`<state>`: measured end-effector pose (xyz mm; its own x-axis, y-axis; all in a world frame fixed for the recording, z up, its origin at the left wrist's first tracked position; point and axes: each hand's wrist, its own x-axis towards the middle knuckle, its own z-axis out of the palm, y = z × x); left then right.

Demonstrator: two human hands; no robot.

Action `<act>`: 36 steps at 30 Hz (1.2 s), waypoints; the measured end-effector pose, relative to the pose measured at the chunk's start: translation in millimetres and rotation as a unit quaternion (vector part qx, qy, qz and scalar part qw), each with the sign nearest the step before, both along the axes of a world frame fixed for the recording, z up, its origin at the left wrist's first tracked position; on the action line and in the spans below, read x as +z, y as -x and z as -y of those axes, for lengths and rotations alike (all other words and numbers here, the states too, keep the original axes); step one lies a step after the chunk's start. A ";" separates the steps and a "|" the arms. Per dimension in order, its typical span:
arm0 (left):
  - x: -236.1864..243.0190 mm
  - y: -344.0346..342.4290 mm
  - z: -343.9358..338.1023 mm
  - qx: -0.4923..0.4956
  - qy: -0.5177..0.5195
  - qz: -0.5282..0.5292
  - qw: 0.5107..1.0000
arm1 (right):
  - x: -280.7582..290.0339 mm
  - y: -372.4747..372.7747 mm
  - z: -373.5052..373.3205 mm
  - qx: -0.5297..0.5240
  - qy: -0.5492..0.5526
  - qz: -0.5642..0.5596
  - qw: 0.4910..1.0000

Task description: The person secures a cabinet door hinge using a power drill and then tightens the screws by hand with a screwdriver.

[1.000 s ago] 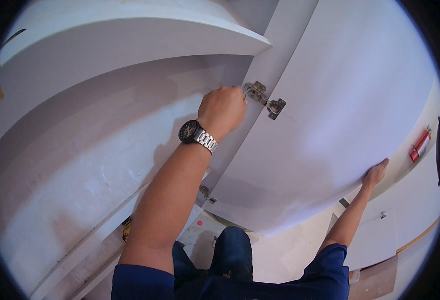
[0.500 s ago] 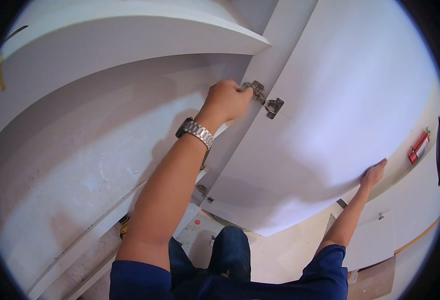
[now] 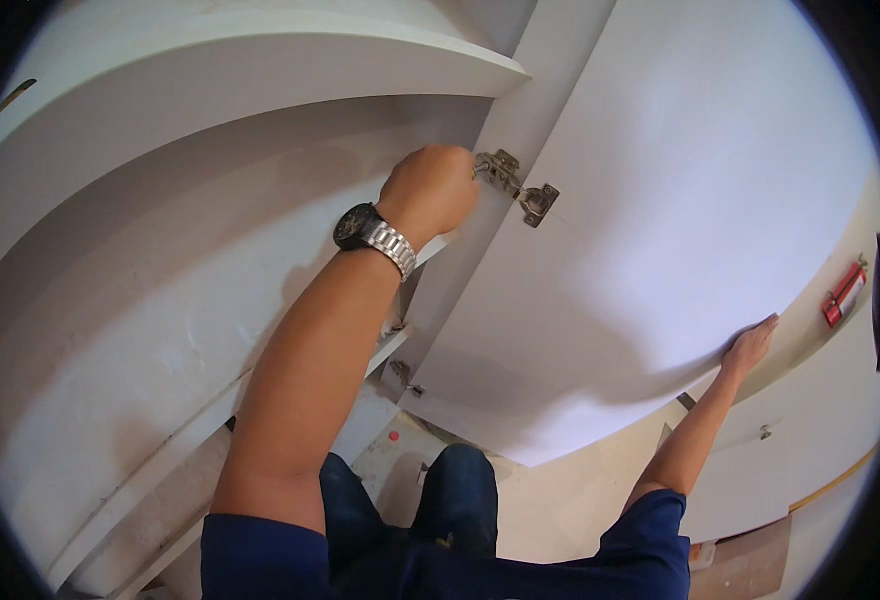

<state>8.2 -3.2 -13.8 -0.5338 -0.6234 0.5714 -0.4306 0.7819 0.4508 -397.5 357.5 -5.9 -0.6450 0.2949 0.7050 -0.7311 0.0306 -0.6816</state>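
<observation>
A white cabinet door (image 3: 650, 200) stands open at the right, joined to the cabinet frame (image 3: 515, 80) by a metal hinge (image 3: 538, 203) near the upper middle and a lower hinge (image 3: 406, 375). My left hand (image 3: 430, 195), a watch on its wrist, is closed round a small tool at the upper hinge; only a thin shaft and a speck of yellow show, most being hidden by my fingers. My right hand (image 3: 748, 348) grips the outer edge of the door.
A curved white shelf (image 3: 260, 70) spans the upper left, with lower ledges (image 3: 140, 500) beneath. A red extinguisher (image 3: 842, 292) is at far right, above a curved white panel (image 3: 810, 390). My knees are over the pale floor (image 3: 560, 500), where a small red round object (image 3: 394, 436) lies.
My left hand has turned at the wrist and now sits slightly up and left in view. The shelf, hinges and door have shifted slightly in view. My right hand keeps its hold.
</observation>
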 end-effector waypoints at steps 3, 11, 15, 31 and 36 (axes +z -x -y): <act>1.2 -1.6 -1.1 0.022 0.101 0.070 0.992 | 1.5 4.7 -1.3 0.015 0.000 0.009 1.000; 22.7 3.1 13.5 -0.061 -0.389 -0.064 0.917 | -0.1 1.8 -7.9 0.019 0.011 -0.010 1.000; 18.2 5.6 23.3 -0.104 -0.395 -0.058 0.911 | -0.7 7.4 -8.6 0.004 0.004 -0.013 1.000; 20.0 4.3 20.7 -0.108 -0.498 -0.209 0.835 | 1.5 14.6 -15.1 0.026 -0.023 -0.005 0.999; 25.9 4.4 7.1 -0.031 -0.230 0.013 0.973 | 0.0 3.2 -6.2 0.027 0.013 -0.026 0.999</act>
